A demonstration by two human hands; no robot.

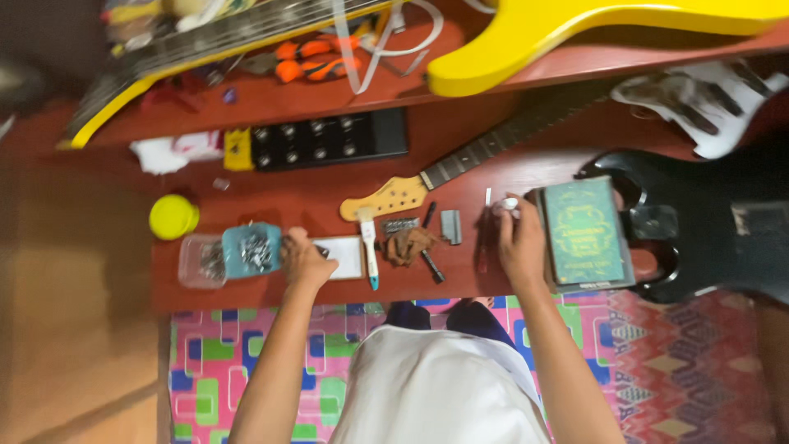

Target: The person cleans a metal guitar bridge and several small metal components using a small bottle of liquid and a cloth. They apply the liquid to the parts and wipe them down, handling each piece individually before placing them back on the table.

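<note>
Left hand [304,259] rests on the red table [271,201], fingers curled against the blue tray of small metal parts [251,251]; cannot tell if it grips the tray. Right hand [519,242] pinches a small white object [508,204] at its fingertips, just left of the green box [588,232]. Between the hands: white card [345,256], brush [370,247], guitar neck [460,168]. Black guitar body [715,222] lies at far right.

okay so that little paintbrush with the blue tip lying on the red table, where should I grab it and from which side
Probably by its pale handle, mid-length, pinched from above. The brush lies flat, lengthwise away from you, between the white card and the brown rag. The left hand is nearest, so come in over the card; the rag crowds the other side.
</note>
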